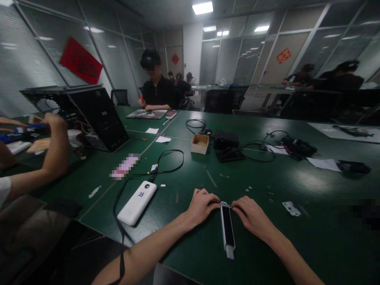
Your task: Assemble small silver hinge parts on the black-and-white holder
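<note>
A narrow device with a black face and pale edges [228, 227] lies lengthwise on the green table [192, 245], a pale tab sticking out of its near end. Across its far end is a small light metallic piece [225, 205]. My left hand [203, 205] pinches the left end of this piece between thumb and forefinger. From the other side, my right hand [248, 213] has its fingertips closed on the right end. To the right rests a small white plate with holes [291, 208]. Several tiny rings [248, 189] lie beyond my right hand.
A white power bank [137, 203] with a black cable is at left. Farther off stand a small open box [200, 144], black cases [226, 139] and cables. A computer tower [97, 116] and a person's arm [56, 146] are at far left; another person [157, 87] sits opposite.
</note>
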### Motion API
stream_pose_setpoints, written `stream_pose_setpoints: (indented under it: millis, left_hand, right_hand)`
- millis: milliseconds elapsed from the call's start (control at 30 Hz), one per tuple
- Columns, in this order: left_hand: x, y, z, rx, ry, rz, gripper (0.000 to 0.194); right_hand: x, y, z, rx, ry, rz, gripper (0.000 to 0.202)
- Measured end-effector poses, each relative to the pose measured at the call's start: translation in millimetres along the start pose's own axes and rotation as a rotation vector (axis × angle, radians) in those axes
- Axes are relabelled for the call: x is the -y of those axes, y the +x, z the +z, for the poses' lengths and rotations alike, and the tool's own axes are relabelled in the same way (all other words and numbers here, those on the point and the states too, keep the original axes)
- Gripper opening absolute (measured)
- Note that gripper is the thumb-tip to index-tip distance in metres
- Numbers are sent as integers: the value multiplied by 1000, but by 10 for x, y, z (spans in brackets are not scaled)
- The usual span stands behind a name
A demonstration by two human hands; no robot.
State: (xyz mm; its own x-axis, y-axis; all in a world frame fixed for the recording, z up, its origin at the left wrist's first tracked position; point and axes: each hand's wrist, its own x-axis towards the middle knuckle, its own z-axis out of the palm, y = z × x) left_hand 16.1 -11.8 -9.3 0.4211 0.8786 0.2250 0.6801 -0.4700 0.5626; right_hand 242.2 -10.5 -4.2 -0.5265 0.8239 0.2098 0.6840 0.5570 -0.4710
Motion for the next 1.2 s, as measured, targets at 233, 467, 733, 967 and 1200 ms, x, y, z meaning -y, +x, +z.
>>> stream_pose_setpoints:
  millis: [233, 467, 733, 967, 1200]
  left_hand:
    - [-10, 4, -52, 23, 24, 37, 22]
    - [117, -15, -352, 124, 177, 54, 45]
    - [227, 10, -317, 173, 43, 97, 29]
    - [202, -21, -219, 193, -18, 158, 33]
    - [151, -29, -178, 172, -62, 151, 27]
  right_hand:
    - [-25, -17, -2, 38, -3, 36, 21]
    - [-3, -20, -27, -7, 29, 16, 22]
    - [-13, -23, 18, 4, 18, 26, 24]
    - [58, 3, 9, 31, -13, 5, 26]
    - [35, -9, 55, 39, 6, -6, 25]
